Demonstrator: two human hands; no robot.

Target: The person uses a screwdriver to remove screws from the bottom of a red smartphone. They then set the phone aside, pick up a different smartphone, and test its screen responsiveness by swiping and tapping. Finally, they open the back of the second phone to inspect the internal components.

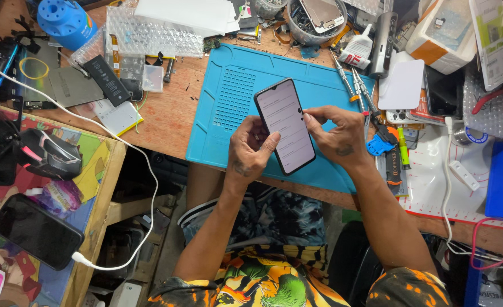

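Smartphone (pixel 284 125), lit, thin, glassy, likely slippery and fragile, pinched by its long edges above blue mat (pixel 229 96): left hand (pixel 250 149) fingers curled around one side, right hand (pixel 335 134) fingertips closed on the other.

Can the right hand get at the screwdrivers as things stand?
Probably yes, once it lets go. The right hand pinches the edge of the phone, which the left hand also holds. The screwdrivers lie just beyond it at the edge of the blue mat, with nothing between.

Both forearms reach forward, converging. Left hand (pixel 250 149) palm-down, fingers curled in a grip, thumb extended rightward. Right hand (pixel 338 135) fingertips pinched together at its left.
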